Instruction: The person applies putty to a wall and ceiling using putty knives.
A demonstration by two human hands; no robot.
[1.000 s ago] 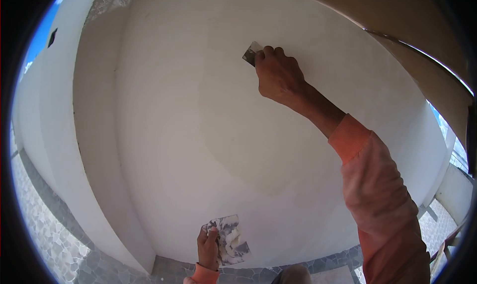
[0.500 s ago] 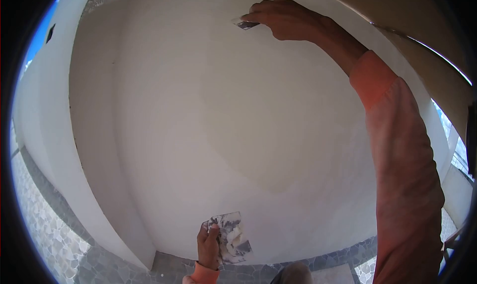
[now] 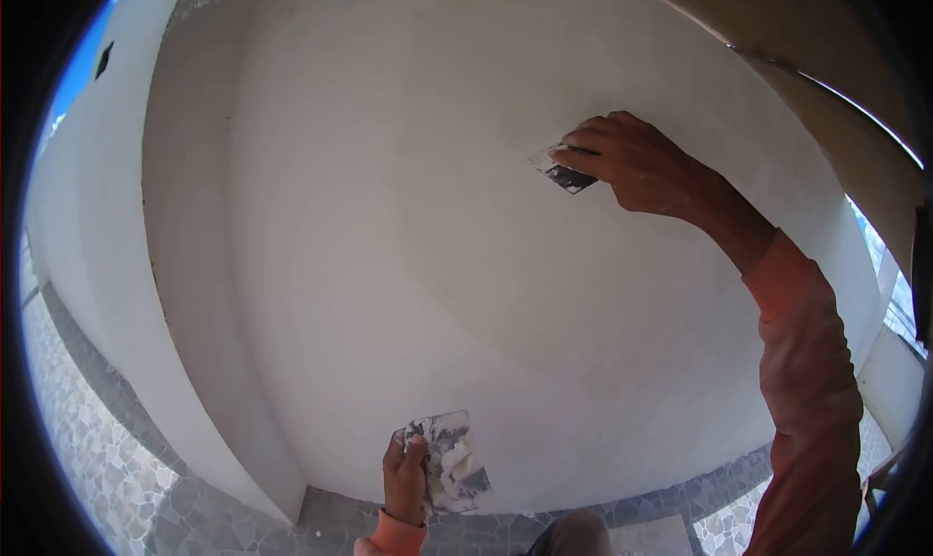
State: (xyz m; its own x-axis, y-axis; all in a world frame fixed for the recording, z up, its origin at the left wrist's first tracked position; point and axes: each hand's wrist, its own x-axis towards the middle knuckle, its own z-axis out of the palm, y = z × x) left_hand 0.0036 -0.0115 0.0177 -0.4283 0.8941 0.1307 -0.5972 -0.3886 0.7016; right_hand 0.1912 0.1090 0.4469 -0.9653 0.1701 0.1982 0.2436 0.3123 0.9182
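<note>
My right hand grips a putty knife whose dark blade, smeared with white, lies against the white wall. A damp-looking, slightly darker patch spreads over the wall around and below that blade. Low in the view, my left hand is closed on the edge of a flat square plate, thumb on its face. White putty lies in lumps and smears across this plate.
At the left a wall corner and a white pillar jut forward. Grey stone-patterned paving runs along the foot of the wall. A brown overhead panel slopes across the upper right. My knee shows at the bottom edge.
My right hand has moved down and to the right across the wall with the putty knife. The left hand and its plate have hardly moved.
</note>
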